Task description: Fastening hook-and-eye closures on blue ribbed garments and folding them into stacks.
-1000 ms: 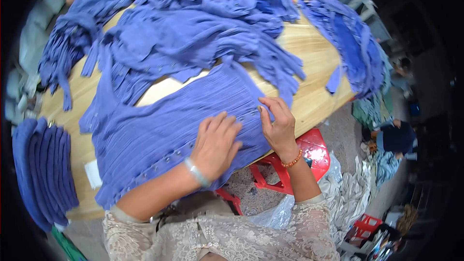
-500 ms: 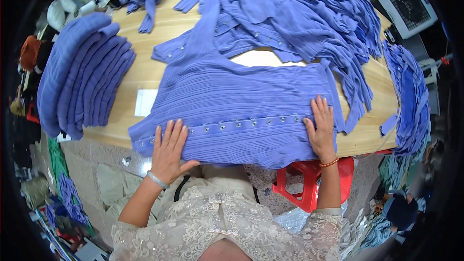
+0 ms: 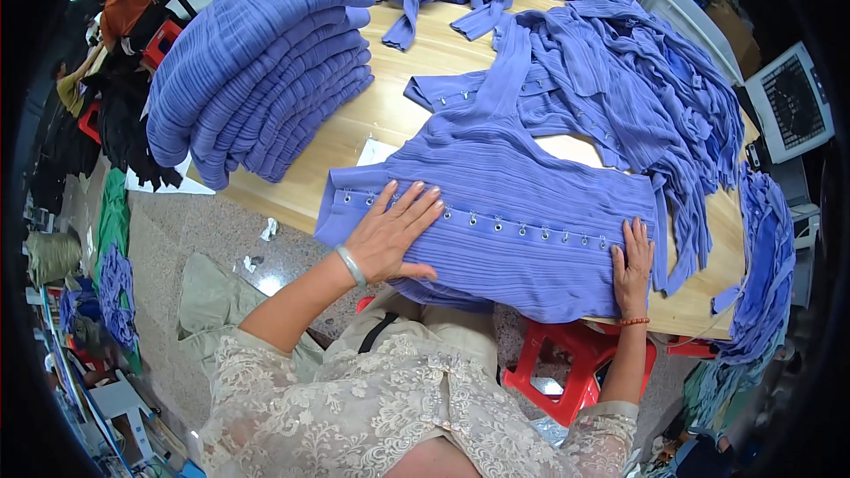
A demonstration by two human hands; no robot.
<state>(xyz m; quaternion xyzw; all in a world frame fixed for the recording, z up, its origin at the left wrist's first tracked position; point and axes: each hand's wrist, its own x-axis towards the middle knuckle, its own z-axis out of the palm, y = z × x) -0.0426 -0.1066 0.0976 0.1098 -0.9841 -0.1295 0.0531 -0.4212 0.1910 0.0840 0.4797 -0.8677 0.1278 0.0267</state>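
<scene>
A ribbed periwinkle-blue top (image 3: 531, 279) lies spread on the table in front of me, its row of small metal fasteners running crosswise. My left hand (image 3: 394, 232) rests flat on its left part, fingers over the fastener row and thumb stretched to the right. My right hand (image 3: 632, 267) lies on the right end near the edge, fingers pointing away from me. Both hands are open and grip nothing. The top's near edge hangs over the table edge. One strap-like part of it reaches away toward a heap of similar garments (image 3: 655, 80).
A tall stack of folded blue garments (image 3: 257, 71) stands at the left of the wooden table (image 3: 390, 115). White paper (image 3: 376, 152) lies beside the top. A red stool (image 3: 567, 367) is under the front edge. At right are a grey bin (image 3: 691, 22) and a screen-like device (image 3: 790, 102).
The view has swung left, so the table and its things appear farther right. My left hand has slid farther across the fastener row. My right hand stays flat near the same end.
</scene>
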